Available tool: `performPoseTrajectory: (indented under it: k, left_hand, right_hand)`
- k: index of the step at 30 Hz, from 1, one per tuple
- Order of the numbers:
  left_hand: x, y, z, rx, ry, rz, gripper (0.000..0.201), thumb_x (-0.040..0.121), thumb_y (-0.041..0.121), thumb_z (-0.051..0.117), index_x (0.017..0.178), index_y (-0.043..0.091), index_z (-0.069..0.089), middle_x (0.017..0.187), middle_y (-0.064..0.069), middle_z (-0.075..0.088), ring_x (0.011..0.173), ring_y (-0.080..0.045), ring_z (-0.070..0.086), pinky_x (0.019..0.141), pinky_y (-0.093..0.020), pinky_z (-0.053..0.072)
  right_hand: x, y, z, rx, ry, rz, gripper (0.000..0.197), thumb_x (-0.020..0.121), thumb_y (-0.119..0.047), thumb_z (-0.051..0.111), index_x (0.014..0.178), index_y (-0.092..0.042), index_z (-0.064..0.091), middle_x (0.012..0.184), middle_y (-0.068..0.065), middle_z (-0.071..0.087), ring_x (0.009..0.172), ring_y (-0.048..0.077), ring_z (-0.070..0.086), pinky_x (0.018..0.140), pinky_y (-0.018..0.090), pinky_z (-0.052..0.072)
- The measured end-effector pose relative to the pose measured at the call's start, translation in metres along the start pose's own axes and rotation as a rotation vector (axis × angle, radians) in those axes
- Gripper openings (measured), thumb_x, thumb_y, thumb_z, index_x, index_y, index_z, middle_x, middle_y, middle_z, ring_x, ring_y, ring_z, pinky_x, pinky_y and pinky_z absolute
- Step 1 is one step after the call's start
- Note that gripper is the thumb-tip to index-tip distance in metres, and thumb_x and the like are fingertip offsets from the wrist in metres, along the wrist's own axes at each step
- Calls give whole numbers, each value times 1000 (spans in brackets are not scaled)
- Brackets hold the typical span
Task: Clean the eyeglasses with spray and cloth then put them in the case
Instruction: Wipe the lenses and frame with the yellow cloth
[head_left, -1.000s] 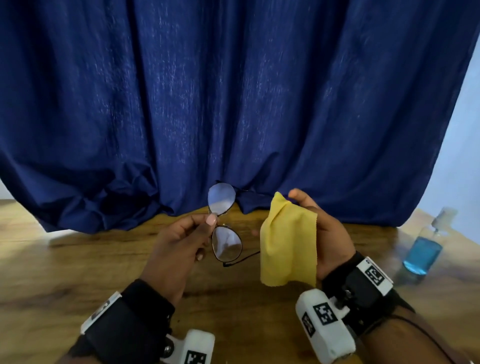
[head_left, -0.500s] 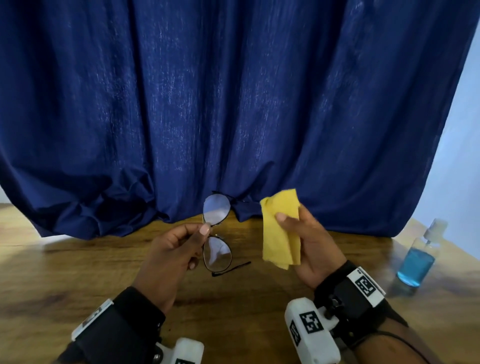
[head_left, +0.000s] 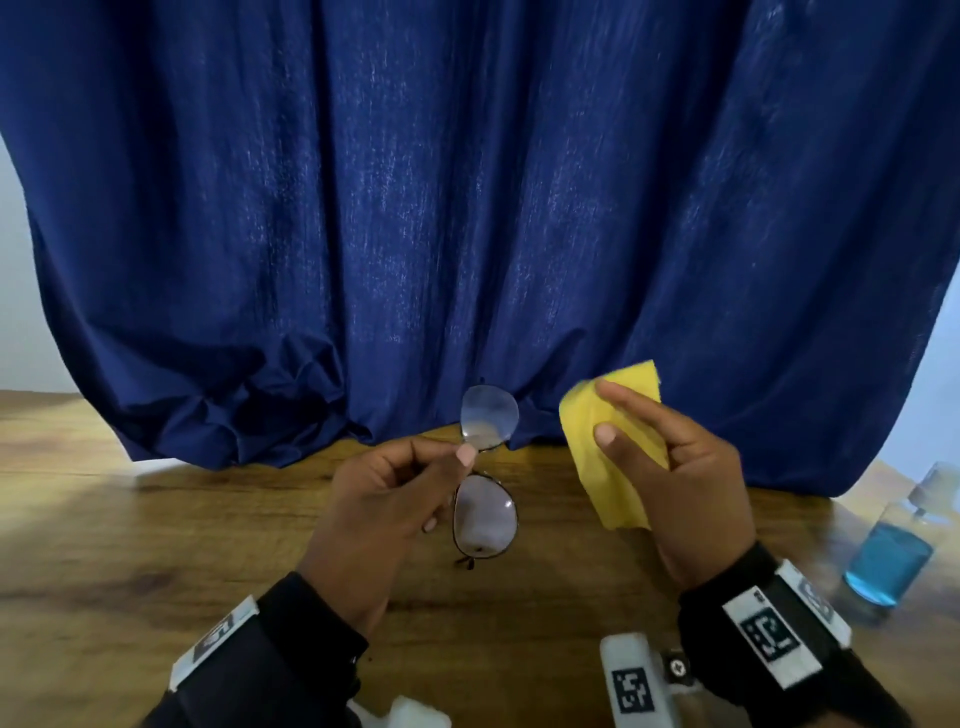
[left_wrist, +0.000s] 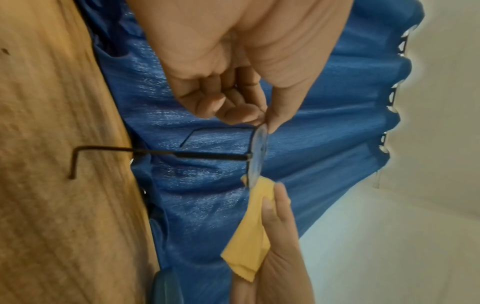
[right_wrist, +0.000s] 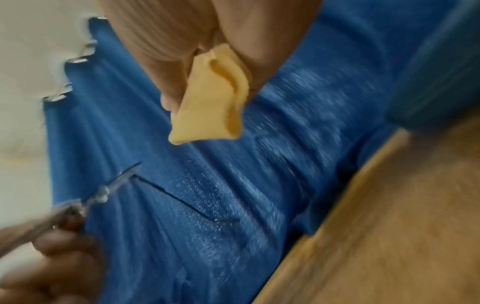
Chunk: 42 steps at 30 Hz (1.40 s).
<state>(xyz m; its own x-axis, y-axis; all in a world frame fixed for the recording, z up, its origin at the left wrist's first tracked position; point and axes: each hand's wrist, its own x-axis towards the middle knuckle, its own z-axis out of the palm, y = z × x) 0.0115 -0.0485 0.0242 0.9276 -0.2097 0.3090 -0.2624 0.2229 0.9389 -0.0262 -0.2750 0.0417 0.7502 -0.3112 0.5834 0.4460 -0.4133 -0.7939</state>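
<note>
Thin dark-framed eyeglasses (head_left: 485, 514) stand on end above the wooden table, one lens over the other. My left hand (head_left: 395, 493) pinches them at the bridge between thumb and fingers; the left wrist view shows the glasses (left_wrist: 257, 152) edge-on with a temple arm sticking out. My right hand (head_left: 660, 467) holds a folded yellow cloth (head_left: 608, 457) just right of the lenses, a small gap apart. The cloth (right_wrist: 213, 98) hangs from the fingers in the right wrist view. A spray bottle (head_left: 893, 556) with blue liquid stands at the far right. No case is in view.
A dark blue curtain (head_left: 467, 208) hangs across the back and bunches on the wooden table (head_left: 130, 545). Both wrists carry black bands with white marker blocks. Pale wall shows at the far right behind the bottle.
The cloth, hanging open a second ago, is now folded in my right hand and raised beside the upper lens. The glasses stay pinched in my left hand.
</note>
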Motion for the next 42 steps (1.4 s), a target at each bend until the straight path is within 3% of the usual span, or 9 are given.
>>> performPoseTrajectory:
  k: [4, 9, 13, 20, 30, 32, 36, 39, 42]
  left_hand:
    - [-7, 5, 7, 117, 4, 139, 9, 83, 17, 75, 80, 10, 78, 60, 8, 69, 54, 1, 58, 55, -12, 48]
    - [-13, 5, 13, 228, -33, 188, 6, 83, 14, 77, 78, 11, 79, 66, 1, 77, 54, 1, 65, 55, -13, 50]
    - [-13, 5, 14, 201, -19, 174, 11, 77, 24, 75, 79, 13, 79, 65, 1, 76, 55, -3, 67, 57, -16, 54]
    - [-14, 7, 13, 255, -55, 204, 5, 82, 18, 77, 80, 14, 79, 68, 1, 76, 56, -4, 67, 56, -17, 55]
    - [-10, 4, 10, 247, -26, 213, 8, 85, 17, 73, 84, 13, 80, 62, 7, 71, 56, -1, 62, 56, -16, 52]
    - [-9, 3, 9, 281, -31, 228, 8, 85, 18, 73, 85, 15, 80, 61, 10, 71, 54, -1, 60, 54, -13, 48]
    - [-10, 4, 9, 325, -33, 239, 13, 84, 28, 70, 87, 22, 81, 77, -6, 78, 70, -27, 68, 58, -29, 55]
    - [-10, 4, 8, 329, -41, 248, 14, 83, 29, 69, 87, 24, 81, 79, 2, 80, 72, -16, 72, 60, -21, 56]
    - [-9, 2, 8, 363, -52, 248, 13, 85, 28, 70, 90, 24, 81, 81, 1, 80, 75, -19, 72, 66, -29, 57]
  right_hand:
    - [-9, -10, 3, -367, 29, -454, 33, 90, -13, 72, 120, -27, 71, 105, -21, 70, 91, -6, 63, 80, 4, 44]
    - [-13, -10, 10, -548, -36, -655, 45, 89, -9, 65, 130, -27, 63, 86, -8, 69, 71, 2, 54, 62, 13, 42]
    - [-13, -6, 9, -581, -106, -590, 70, 86, -13, 65, 148, -33, 39, 78, -18, 42, 63, -6, 39, 59, 4, 35]
    - [-9, -2, 9, -498, -69, -614, 26, 92, -27, 63, 115, -27, 73, 102, -7, 68, 90, 9, 59, 73, 17, 47]
    - [-11, -2, 10, -347, -160, -530, 20, 87, -30, 70, 105, -28, 78, 94, -9, 64, 89, 12, 61, 72, 31, 50]
    - [-8, 0, 9, -360, -124, -519, 20, 88, -30, 71, 107, -30, 77, 94, -10, 63, 89, 13, 61, 72, 30, 50]
    - [-8, 2, 11, -398, -101, -534, 24, 91, -25, 68, 114, -29, 75, 95, -10, 65, 86, 11, 61, 70, 26, 50]
    - [-12, 0, 14, -431, -220, -655, 24, 91, -25, 66, 113, -29, 75, 93, -7, 64, 83, 13, 58, 67, 21, 46]
    - [-8, 1, 10, -421, -119, -599, 22, 89, -24, 71, 109, -31, 76, 91, -10, 65, 83, 11, 56, 70, 22, 45]
